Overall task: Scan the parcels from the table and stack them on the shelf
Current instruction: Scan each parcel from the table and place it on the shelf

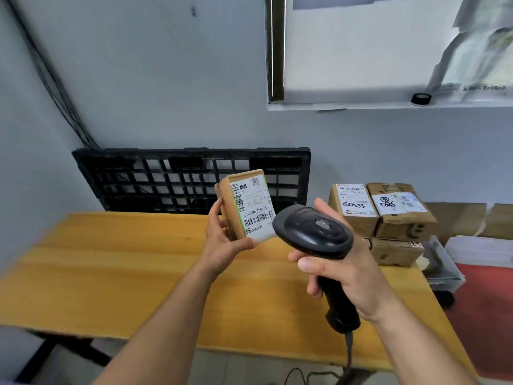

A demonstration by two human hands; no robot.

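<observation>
My left hand (pixel 222 240) grips a small brown cardboard parcel (pixel 244 204) above the wooden table (pixel 111 273), its white barcode label turned toward me. My right hand (pixel 341 276) holds a black handheld barcode scanner (pixel 313 232) by its handle, with the scanner head just right of the parcel's lower corner. The scanner's cable hangs down below the table's front edge. Several more labelled cardboard parcels (pixel 380 212) are stacked at the table's far right corner.
A black plastic pallet (pixel 166 176) leans against the wall behind the table. Flat cardboard and white sheets (pixel 480 248) lie to the right over a red floor. A window ledge with a small black round object (pixel 421 99) is above.
</observation>
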